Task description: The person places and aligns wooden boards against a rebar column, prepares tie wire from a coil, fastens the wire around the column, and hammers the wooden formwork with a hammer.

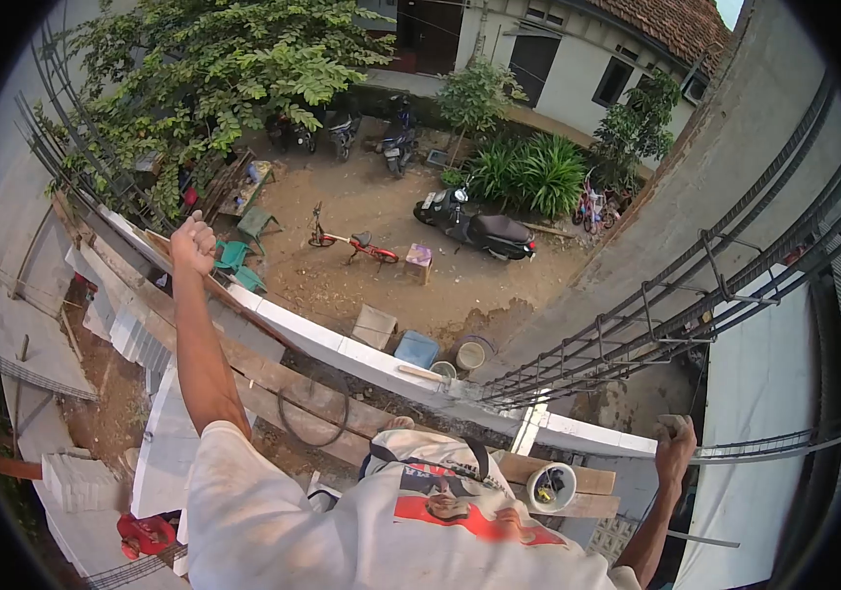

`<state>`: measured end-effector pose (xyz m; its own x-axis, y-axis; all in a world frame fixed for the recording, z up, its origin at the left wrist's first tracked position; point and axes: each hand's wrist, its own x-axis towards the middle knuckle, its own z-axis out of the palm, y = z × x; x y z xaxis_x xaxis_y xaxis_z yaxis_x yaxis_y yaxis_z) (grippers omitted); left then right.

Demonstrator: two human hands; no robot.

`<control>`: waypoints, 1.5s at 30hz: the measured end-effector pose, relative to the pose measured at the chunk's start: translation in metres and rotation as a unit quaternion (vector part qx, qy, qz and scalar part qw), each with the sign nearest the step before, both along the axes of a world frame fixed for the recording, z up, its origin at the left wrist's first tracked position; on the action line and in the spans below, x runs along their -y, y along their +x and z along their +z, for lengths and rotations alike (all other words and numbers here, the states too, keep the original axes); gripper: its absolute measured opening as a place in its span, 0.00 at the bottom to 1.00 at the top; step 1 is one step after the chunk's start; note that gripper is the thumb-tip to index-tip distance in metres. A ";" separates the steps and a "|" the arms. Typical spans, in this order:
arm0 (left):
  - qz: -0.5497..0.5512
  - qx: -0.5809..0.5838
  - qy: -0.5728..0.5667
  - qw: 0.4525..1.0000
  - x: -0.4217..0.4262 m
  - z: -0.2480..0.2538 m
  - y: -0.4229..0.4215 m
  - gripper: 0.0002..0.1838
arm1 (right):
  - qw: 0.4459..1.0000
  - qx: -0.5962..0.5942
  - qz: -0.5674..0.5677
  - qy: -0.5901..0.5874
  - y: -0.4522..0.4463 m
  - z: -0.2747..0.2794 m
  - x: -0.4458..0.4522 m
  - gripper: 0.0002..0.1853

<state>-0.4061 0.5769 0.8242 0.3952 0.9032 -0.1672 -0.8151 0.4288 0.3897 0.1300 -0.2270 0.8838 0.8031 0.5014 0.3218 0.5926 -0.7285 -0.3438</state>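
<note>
My left hand (193,243) is stretched far out to the left, its fingers curled into a fist near the far part of the white block wall (332,344). What it holds, if anything, does not show. Out to the right, my right hand (675,442) is closed with bent fingers by the wall's right end; its contents are also hidden. A short wooden strip (420,374) lies on the wall top between the two hands. Close to my body, a white bucket (538,500) with small items inside stands on wooden planks (578,479).
A steel rebar cage (637,324) slants up at the right, with more bars (47,147) at far left. White blocks (81,482) are stacked below left, near a person in red (145,534). Beyond the wall, a scooter (479,224) stands in a yard far below.
</note>
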 end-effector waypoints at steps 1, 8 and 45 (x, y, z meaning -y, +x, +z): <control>0.059 -0.104 0.026 0.992 0.013 0.015 0.030 0.11 | 0.957 -0.156 -0.015 0.246 0.006 -0.013 0.016 0.03; 0.282 -0.060 -0.031 0.957 -0.089 -0.031 0.074 0.15 | 0.862 -0.454 0.115 0.193 -0.045 0.015 0.062 0.09; -0.249 -0.123 0.006 0.961 0.416 -0.036 0.447 0.18 | 0.779 -0.471 -0.122 0.396 -0.188 -0.130 0.082 0.12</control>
